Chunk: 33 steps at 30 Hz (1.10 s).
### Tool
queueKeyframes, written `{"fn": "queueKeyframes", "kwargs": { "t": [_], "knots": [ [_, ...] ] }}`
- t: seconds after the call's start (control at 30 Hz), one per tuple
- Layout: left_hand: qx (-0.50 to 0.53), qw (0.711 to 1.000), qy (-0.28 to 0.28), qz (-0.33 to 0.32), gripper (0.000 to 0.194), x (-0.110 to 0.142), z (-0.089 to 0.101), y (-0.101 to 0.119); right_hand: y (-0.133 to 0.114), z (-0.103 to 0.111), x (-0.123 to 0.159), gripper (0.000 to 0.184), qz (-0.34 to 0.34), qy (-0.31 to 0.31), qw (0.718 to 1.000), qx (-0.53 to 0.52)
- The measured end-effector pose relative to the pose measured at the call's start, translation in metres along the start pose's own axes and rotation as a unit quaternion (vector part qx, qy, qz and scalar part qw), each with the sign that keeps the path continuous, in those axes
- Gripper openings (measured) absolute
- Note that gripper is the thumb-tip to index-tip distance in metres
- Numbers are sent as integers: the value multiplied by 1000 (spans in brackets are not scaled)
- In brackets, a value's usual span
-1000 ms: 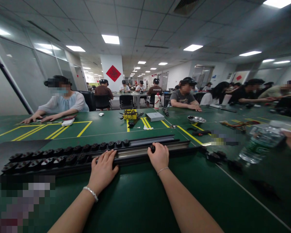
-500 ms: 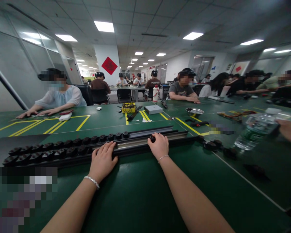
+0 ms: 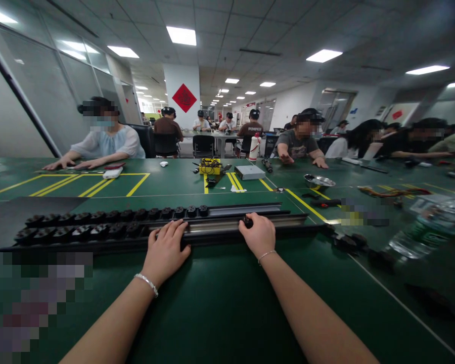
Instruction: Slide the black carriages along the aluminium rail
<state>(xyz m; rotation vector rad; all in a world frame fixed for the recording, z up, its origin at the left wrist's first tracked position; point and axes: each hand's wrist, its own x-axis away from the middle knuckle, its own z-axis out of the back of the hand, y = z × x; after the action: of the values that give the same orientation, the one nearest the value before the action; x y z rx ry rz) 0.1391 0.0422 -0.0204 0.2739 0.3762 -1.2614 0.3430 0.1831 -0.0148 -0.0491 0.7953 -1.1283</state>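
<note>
Two long black track rails [image 3: 216,228] with a pale metallic channel lie side by side on a green table [image 3: 212,308]. Black round socket modules [image 3: 117,230] fill their left stretch in two rows. My left hand [image 3: 166,255] lies flat over the nearer rail, just right of its last module, with fingers stretched out and thumb apart. Further right along that rail, my right hand [image 3: 260,235] is closed around a small black round piece [image 3: 247,221], pinched between thumb and fingers. The palm hides most of this piece, so its exact kind does not show.
At right are a clear plastic bottle [image 3: 430,230], loose black parts [image 3: 349,243] and a metal bowl [image 3: 319,182]. Behind the rails stand a grey box [image 3: 249,173] and a yellow item [image 3: 210,166] with black cables. Co-workers sit across the table. A dark mat [image 3: 30,210] lies left.
The view has swung slightly left. Both my hands keep their places on the rail. Another person's hand at the bottle has left view. The co-worker in grey has lifted a hand.
</note>
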Motion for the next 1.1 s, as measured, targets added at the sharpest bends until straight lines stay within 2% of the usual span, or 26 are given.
{"fn": "queueKeyframes", "kwargs": {
  "t": [0.1,0.33,0.57,1.1],
  "knots": [
    [-1,1000,-4,11,59,-5,0,4,4,1,-3,20,15,-13,1000,3],
    [9,1000,-23,-16,67,-20,-3,9,6,0,-2,20,27,2,1000,10],
    [16,999,4,-31,67,-17,-7,8,4,1,-4,19,23,-5,999,33],
    [26,999,0,-26,65,-17,-7,9,3,1,-6,17,9,-10,999,31]
  ]
}}
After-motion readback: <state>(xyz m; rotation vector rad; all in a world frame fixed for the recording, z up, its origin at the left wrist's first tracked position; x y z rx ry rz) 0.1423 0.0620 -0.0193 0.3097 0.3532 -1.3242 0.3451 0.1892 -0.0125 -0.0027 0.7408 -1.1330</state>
